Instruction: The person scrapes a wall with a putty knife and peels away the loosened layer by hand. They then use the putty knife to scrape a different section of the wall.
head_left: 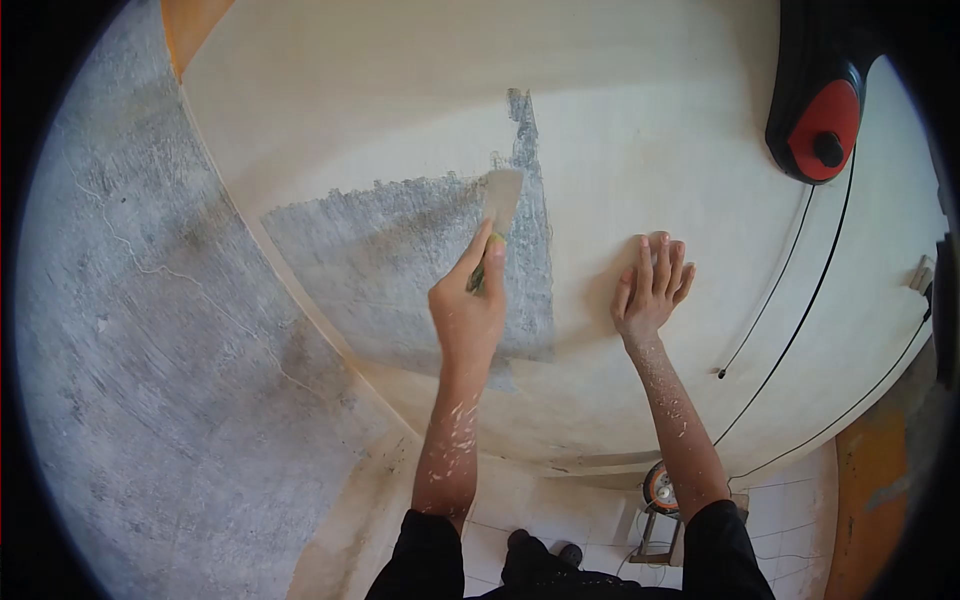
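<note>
My left hand (470, 295) is closed around the handle of a putty knife (504, 192). Its broad blade points up and meets the wall at the upper edge of a bare grey patch (370, 270), where the cream paint (380, 100) is gone. A narrow grey strip runs upward from the patch, just above the blade. To the right, my right hand (655, 285) lies flat on the painted wall with its fingers spread and holds nothing. Pale flakes cling to both forearms.
A black and red wall fan (822, 125) hangs at upper right, its cords trailing down the wall. A rough grey wall (190, 330) adjoins on the left. Below, a small stool (655, 540) with a round object (660, 487) on it stands on the tiled floor (785, 520).
</note>
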### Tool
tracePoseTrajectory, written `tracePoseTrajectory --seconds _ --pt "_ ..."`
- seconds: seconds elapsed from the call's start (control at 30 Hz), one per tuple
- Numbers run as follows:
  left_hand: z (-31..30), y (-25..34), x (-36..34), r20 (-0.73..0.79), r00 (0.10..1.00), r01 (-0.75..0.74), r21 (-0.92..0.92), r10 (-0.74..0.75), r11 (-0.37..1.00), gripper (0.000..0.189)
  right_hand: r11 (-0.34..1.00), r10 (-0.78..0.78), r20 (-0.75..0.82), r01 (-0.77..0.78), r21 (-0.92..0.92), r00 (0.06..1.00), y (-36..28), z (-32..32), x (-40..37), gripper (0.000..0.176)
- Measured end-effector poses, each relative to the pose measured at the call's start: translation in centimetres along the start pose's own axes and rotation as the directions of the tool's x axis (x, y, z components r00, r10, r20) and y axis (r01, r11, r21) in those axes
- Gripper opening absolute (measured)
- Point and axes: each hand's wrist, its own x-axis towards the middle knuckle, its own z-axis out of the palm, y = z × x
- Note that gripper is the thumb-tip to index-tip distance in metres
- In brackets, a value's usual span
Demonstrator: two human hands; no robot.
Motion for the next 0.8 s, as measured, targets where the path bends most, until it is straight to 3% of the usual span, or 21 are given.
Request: tracePoseTrajectory --seconds 0.03,0.13,0.33,0.43,0.53,0.63,0.8 --pt "0.2 0.0 0.2 -0.006 0.999 -0.037 0.028 0.037 0.999 0.036 1.000 0.011 -0.002 -0.011 -0.002 1.000 -0.3 0.1 -0.2 0.049" --pt "-1.0 1.4 1.0 0.063 0.995 0.074 -0.045 -0.072 0.996 0.037 1.000 0.000 -0.011 0.000 0.004 1.000 -0.1 0.2 -0.3 0.049" --pt "-0.3 1.0 1.4 0.032 0.998 -0.060 0.052 0.058 0.997 0.038 1.000 0.010 -0.012 -0.010 0.014 1.000 -0.3 0.2 -0.2 0.049" --pt "-2.1 1.1 1.2 0.101 0.991 0.087 -0.006 -0.086 0.996 0.038 1.000 0.014 0.003 -0.014 0.004 1.000 -0.2 0.2 -0.3 0.050" --pt "-1.2 0.0 0.6 0.049 0.999 0.000 0.105 -0.005 0.995 0.039 1.000 0.013 -0.019 -0.013 0.019 1.000 -0.4 0.3 -0.3 0.050" --pt "-2.7 0.9 1.5 0.093 0.993 0.078 -0.003 -0.078 0.997 0.040 1.000 0.020 -0.006 -0.020 0.015 1.000 -0.4 0.2 -0.2 0.049" --pt "-0.5 -0.5 1.2 0.038 0.998 -0.051 -0.022 0.052 0.998 0.036 1.000 0.007 -0.023 -0.006 0.026 1.000 -0.3 0.1 -0.1 0.049"
